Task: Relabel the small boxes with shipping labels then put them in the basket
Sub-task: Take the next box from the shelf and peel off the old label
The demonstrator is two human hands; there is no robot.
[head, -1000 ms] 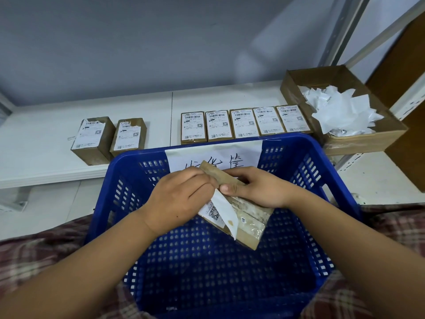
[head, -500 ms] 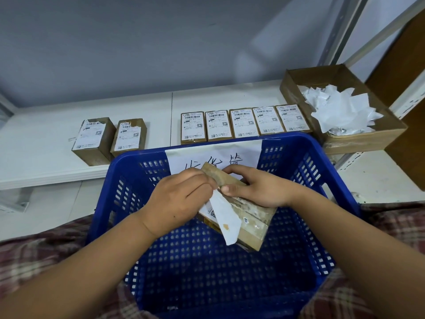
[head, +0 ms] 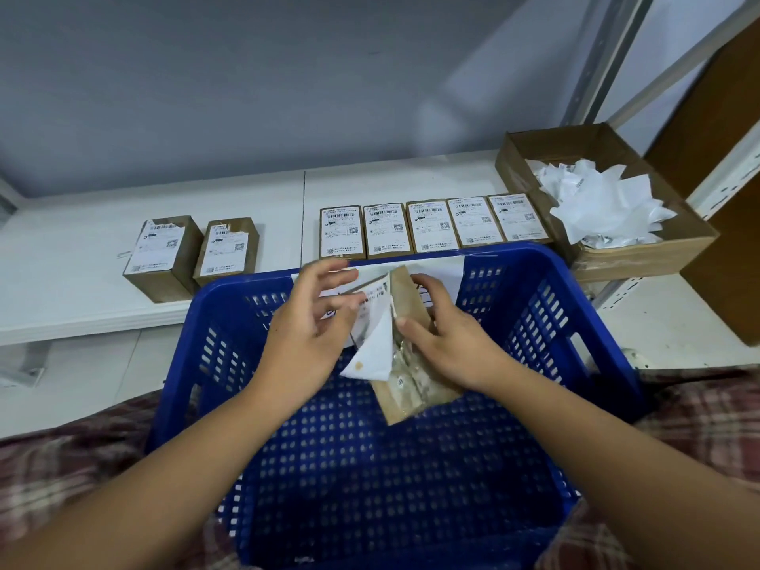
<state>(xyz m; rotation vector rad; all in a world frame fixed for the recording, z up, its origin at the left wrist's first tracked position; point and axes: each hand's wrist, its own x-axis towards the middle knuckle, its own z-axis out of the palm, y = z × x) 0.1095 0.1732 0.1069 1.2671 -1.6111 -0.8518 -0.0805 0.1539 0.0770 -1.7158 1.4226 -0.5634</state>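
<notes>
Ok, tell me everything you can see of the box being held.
Brown cardboard box, tilted, held over the blue basket. Its white label is half peeled, the flap hanging, blank back outward. Clear tape glints on its lower face. The right hand grips its right side; the left hand touches the label's edge.

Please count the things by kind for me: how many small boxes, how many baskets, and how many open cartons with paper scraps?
Small boxes: 8 (2 at left, 5 in a row, 1 held)
Basket: 1
Open carton: 1
Total: 10
</notes>
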